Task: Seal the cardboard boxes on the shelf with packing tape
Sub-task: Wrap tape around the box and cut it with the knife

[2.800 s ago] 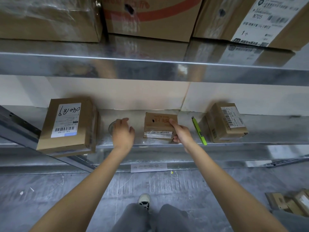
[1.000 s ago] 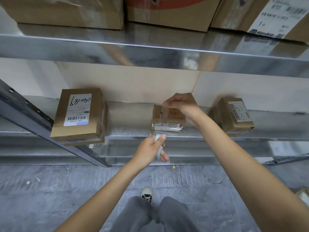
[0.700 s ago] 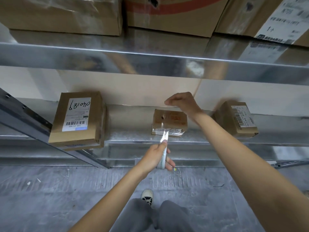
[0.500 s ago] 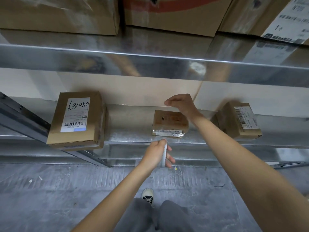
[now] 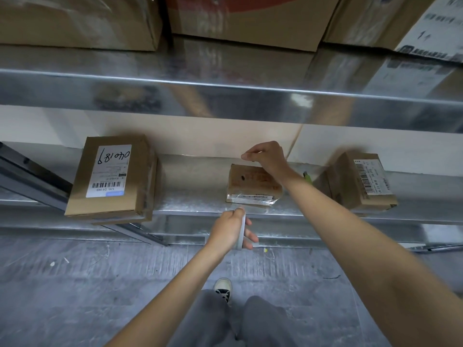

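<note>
Three brown cardboard boxes on the lower galvanised metal shelf [image 5: 195, 196]; in the middle, the small flat brown cardboard box [image 5: 253, 186] with a barcode strip on its near edge, lying near the shelf's front lip. Probably light and fairly stiff, liable to slide on bare metal under a pull of tape; best steadied by its far edge or top face. Right hand [image 5: 266, 156] above the far edge, fingers pinched together, apparently on the clear tape's free end, though the film itself too faint to confirm. Left hand [image 5: 231, 227] below the shelf lip, fingers clenched round the clear roll of packing tape [image 5: 241, 229], seen edge-on. Tape thin, sticky, prone to folding on itself; better kept taut.

Well apart to the left, a larger brown box with a white handwritten label [image 5: 112, 176], overhanging the lip. To the right, a tilted brown box with a barcode label [image 5: 363, 181]; beside it a yellow-green pen-like tool [image 5: 307, 177], mostly hidden by the forearm. Above, an upper metal shelf [image 5: 225, 96] bearing big cartons. Below, grey concrete floor [image 5: 75, 284], grey trousers and one shoe.
</note>
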{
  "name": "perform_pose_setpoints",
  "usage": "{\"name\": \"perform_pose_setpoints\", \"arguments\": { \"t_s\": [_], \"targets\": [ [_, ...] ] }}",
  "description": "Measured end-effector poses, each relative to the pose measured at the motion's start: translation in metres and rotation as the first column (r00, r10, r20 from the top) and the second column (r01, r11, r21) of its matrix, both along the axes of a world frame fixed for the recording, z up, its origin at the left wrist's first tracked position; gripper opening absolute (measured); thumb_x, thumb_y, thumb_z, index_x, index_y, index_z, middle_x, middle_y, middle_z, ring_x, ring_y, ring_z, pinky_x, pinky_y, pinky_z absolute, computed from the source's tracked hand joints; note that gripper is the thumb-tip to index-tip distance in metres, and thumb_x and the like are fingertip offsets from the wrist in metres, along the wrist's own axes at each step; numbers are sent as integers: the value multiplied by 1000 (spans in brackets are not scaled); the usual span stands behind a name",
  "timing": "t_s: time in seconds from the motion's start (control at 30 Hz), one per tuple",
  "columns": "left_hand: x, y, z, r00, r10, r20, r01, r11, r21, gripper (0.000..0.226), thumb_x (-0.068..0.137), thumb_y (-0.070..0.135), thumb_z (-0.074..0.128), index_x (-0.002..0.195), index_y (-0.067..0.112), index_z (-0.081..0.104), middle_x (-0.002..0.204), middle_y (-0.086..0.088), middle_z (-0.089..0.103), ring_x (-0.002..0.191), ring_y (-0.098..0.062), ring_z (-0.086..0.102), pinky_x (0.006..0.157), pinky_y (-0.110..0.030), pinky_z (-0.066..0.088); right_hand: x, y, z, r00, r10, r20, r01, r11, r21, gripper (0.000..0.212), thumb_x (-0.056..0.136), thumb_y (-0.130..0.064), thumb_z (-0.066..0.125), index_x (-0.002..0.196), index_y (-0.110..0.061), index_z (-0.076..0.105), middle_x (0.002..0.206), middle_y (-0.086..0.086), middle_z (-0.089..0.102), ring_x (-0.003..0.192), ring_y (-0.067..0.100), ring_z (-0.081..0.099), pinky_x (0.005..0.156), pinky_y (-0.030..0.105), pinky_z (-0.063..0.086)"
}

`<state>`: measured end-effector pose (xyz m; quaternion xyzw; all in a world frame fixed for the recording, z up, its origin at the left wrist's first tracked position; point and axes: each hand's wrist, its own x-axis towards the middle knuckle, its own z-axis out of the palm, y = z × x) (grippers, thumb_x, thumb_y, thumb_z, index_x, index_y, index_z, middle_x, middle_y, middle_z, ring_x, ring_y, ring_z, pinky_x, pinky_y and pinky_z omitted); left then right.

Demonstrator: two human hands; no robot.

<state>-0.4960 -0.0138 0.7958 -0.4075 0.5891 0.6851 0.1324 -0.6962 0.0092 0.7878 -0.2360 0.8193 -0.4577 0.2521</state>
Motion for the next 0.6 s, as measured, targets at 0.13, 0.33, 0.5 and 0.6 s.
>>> {"name": "perform_pose_setpoints", "arguments": {
  "t_s": [0.13,0.33,0.5,0.6],
  "targets": [
    [-1,0,-8,1000,-9,29,10,1000,-26,39,104,32,29,94,4,55,62,-11,71,40,-19,56,50,-23,44,-1,-2,-3,999,34,-21,-33,997,75,13,77,-23,79,84,-11,78,76,-6,71,76,-1,61,67,10,41],
    [3,-7,-26,1000,10,16,-9,999,-45,49,103,49,31,95,7,55,64,-9,70,42,-18,58,59,-28,47,-6,-20,9,990,63,124,-104,926,362,22,82,-21,76,95,-3,76,76,-5,63,75,7,55,77,23,44],
    [-4,-14,-25,993,102,61,-107,991,79,81,85,78,26,84,4,57,63,-13,63,39,-20,54,45,-24,45,-9,-23,8,968,-33,248,-87,883,460,20,83,-9,73,65,-17,71,67,-7,63,69,13,56,69,26,44],
    [-18,-25,-21,982,128,141,-160,956,246,96,68,93,22,70,3,55,64,-13,58,35,-22,53,39,-23,43,-9,-20,6,969,-60,240,-50,903,427,7,82,-5,71,78,-10,74,68,-5,63,69,14,57,65,24,43]
  ]
}}
